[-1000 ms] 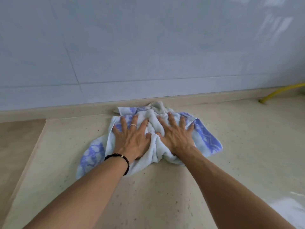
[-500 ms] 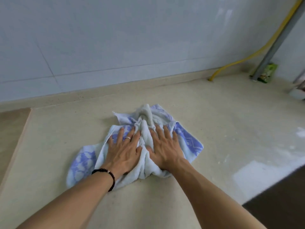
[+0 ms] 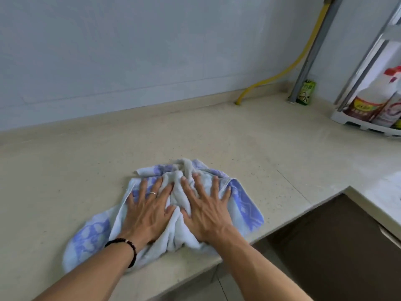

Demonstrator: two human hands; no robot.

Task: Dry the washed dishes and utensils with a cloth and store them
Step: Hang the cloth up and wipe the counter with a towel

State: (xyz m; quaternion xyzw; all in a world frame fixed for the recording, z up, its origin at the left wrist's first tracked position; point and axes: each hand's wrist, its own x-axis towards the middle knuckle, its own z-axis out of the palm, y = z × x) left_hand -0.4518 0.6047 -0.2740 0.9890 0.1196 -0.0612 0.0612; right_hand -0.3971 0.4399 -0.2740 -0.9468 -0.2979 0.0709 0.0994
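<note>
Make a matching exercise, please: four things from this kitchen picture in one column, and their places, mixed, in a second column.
Things:
1. towel
2. ring
3. hose
4. bracelet

Places:
A. along the wall, going down into the counter
B. on the left wrist
C. under both hands
D. on a finger of the left hand

Pairs: 1-C, 2-D, 3-A, 4-B
</note>
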